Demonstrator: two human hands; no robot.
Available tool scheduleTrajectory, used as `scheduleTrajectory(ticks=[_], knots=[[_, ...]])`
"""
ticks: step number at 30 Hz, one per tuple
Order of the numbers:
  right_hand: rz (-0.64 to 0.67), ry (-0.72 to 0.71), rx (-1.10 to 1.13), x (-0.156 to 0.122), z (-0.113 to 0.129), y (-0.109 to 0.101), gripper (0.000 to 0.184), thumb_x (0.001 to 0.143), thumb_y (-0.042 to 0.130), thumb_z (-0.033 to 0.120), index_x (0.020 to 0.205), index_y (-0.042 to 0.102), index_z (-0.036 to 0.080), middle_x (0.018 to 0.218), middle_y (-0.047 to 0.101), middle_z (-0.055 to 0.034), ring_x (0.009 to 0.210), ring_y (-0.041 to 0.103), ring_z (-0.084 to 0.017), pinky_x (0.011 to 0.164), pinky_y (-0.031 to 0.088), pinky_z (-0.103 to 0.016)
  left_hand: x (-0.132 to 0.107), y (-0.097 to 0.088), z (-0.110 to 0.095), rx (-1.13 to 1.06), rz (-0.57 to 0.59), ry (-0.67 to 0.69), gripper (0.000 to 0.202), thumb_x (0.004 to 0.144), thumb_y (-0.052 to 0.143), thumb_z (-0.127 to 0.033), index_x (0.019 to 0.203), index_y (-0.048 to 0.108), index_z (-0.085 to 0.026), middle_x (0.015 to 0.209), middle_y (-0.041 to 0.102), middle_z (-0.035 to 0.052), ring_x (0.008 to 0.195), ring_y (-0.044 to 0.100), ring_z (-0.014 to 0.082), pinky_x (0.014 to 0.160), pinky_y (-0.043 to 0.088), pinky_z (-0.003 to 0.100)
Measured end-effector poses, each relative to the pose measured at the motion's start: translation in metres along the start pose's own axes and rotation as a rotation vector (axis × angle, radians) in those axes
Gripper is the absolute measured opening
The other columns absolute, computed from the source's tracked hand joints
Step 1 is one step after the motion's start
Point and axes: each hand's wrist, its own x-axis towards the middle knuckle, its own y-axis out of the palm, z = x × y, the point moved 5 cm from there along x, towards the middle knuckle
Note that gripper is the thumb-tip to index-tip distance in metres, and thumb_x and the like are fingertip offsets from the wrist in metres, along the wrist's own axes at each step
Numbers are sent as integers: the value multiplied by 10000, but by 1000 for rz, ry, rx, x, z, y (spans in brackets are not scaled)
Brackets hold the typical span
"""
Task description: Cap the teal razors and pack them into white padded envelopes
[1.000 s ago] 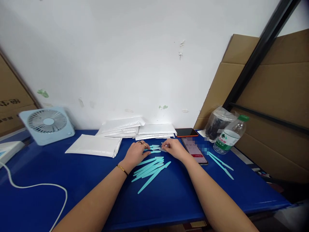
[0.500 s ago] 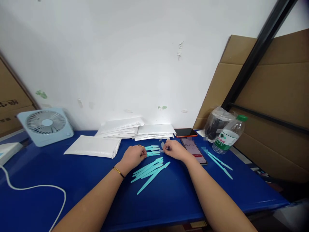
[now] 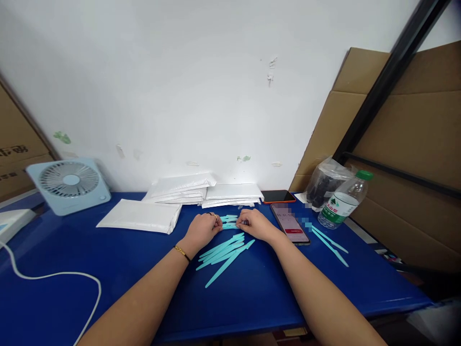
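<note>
Between my hands, light teal eyebrow razors [image 3: 229,225] lie roughly level, one above another. My left hand [image 3: 204,229] is closed round their handle ends, fingertips pinched. From the other side, my right hand [image 3: 255,224] pinches the blade end of the nearer razor; whether a small clear cap is between those fingertips is hidden. Just behind the right hand, a few small clear plastic caps [image 3: 246,206] show partly. Nearer to me, a fanned pile of teal eyebrow razors [image 3: 224,251] rests on the blue tabletop [image 3: 259,293].
Two more razors [image 3: 330,246] lie right of a phone [image 3: 291,224] showing a timer. A second phone [image 3: 278,196], a water bottle [image 3: 342,202] and a bagged dark item [image 3: 322,185] stand behind. White packets [image 3: 140,216] line the wall; a fan [image 3: 70,185] and a white cable [image 3: 68,276] are left.
My right hand has moved slightly left, from the clear caps to the razor's blade end. My left hand has shifted a little right and the gap between the hands has narrowed.
</note>
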Motion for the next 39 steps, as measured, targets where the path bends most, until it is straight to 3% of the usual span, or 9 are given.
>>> scheduleTrajectory(ticks=[5, 9, 12, 18, 21, 27, 39], knots=[[-145, 141, -3, -10, -26, -29, 150, 786, 541, 220, 804, 688, 198, 832, 640, -32, 747, 567, -148, 655, 392, -232, -6, -11, -8, -51, -86, -5, 172, 771, 555, -365, 867, 615, -234, 905, 629, 11, 846, 561, 179, 690, 374, 257], [-92, 283, -63, -22, -49, -43, 86, 698, 611, 202, 732, 690, 198, 764, 646, -19, 703, 567, -153, 626, 385, -232, -15, -2, -18, -162, 134, 34, 267, 716, 573, -483, 790, 625, -232, 771, 630, -7, 672, 554, 146, 544, 345, 229], [-24, 282, -53, -23, -51, -37, 118, 666, 638, 207, 772, 688, 200, 809, 649, -16, 736, 570, -153, 635, 390, -221, -17, 6, -19, -176, 217, 25, 226, 705, 577, -443, 745, 626, -226, 721, 632, -12, 622, 541, 136, 507, 321, 222], [78, 294, 23, -19, -43, -20, 59, 679, 631, 219, 717, 645, 176, 784, 644, -21, 684, 562, -132, 570, 384, -203, -14, 12, -14, -200, 229, -100, 231, 747, 506, -402, 714, 618, -202, 682, 637, 7, 598, 544, 139, 497, 316, 222], [108, 325, 174, -20, -41, -20, 127, 692, 634, 281, 741, 623, 165, 712, 630, -15, 612, 547, -118, 515, 377, -199, -15, 11, -14, -202, 239, -119, 231, 752, 497, -388, 726, 622, -196, 689, 640, 17, 610, 552, 145, 504, 320, 225], [219, 285, 553, -21, -30, -20, 306, 659, 670, 398, 818, 631, 140, 725, 632, -29, 575, 548, -110, 543, 437, -224, -13, 2, -11, -172, 100, -93, 208, 803, 457, -343, 771, 602, -198, 753, 639, 13, 668, 558, 140, 563, 341, 235], [230, 204, 521, -15, -17, -7, 274, 672, 660, 373, 812, 664, 137, 666, 619, -20, 559, 557, -118, 541, 438, -223, -12, -3, -15, -93, 42, -11, 170, 824, 478, -313, 777, 596, -201, 786, 631, 9, 712, 565, 144, 578, 347, 232]])
